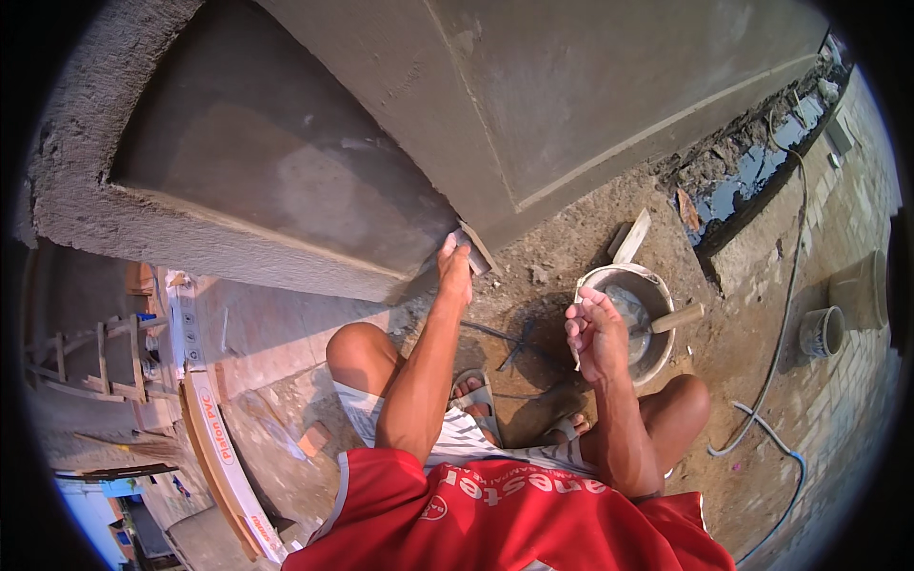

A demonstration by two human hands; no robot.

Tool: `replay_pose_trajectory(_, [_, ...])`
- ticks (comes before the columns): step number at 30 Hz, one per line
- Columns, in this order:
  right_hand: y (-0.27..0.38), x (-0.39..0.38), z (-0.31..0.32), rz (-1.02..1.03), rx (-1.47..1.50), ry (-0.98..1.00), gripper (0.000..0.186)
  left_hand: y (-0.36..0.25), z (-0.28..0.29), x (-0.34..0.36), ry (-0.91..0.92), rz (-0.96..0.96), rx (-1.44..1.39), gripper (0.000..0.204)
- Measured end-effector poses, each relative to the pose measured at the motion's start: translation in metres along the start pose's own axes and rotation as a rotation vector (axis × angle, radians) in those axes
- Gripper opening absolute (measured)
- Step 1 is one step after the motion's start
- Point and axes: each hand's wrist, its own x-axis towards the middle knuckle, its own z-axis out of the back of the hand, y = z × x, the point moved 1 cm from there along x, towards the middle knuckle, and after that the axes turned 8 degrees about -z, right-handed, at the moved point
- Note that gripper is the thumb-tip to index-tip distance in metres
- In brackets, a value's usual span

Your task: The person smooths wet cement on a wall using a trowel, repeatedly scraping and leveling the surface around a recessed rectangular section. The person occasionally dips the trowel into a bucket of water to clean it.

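My left hand point(455, 270) is closed on a small grey flat block point(476, 262), held at the low corner where two plastered wall faces meet. Its exact kind I cannot make out. The recessed grey panel point(324, 181) beside it has a paler, smoother patch. My right hand point(601, 338) is raised in front of a bucket point(654, 278), palm turned up, its fingers loosely bent and apart with nothing visible in them. Inside the bucket is a grey wet mix, and a tool with a wooden handle point(678, 318) rests across the rim.
Scrap wood point(632, 236) lies behind the bucket. To the right are a ditch with dark water point(738, 190), a hose point(786, 305) and a small pail point(821, 332). On the left, a long white carton point(228, 457) and a brick piece point(314, 439) lie on the ground.
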Motion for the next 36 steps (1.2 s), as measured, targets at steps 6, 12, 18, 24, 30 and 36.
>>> replay_pose_trajectory(6, [-0.002,-0.001,-0.002,0.008,-0.003,0.018,0.018,-0.024,-0.002,-0.002,0.082,-0.081,-0.016,0.047])
replay_pose_trajectory(12, [-0.003,-0.002,-0.008,0.010,0.002,0.043,0.018,-0.050,0.000,0.004,0.037,-0.148,-0.012,0.041])
replay_pose_trajectory(18, [-0.002,-0.001,-0.007,0.018,0.009,0.043,0.018,-0.100,-0.030,-0.022,0.086,-0.119,-0.039,0.038])
replay_pose_trajectory(24, [-0.003,0.000,-0.010,0.010,0.008,0.035,0.018,-0.139,-0.049,-0.038,0.068,-0.161,-0.031,0.035])
replay_pose_trajectory(30, [-0.004,0.003,-0.012,0.002,-0.001,0.033,0.018,-0.190,-0.069,-0.056,0.050,-0.245,0.054,0.036])
replay_pose_trajectory(36, [-0.003,0.003,-0.012,-0.010,-0.018,0.014,0.019,-0.231,-0.067,-0.082,0.155,-0.354,0.031,0.040])
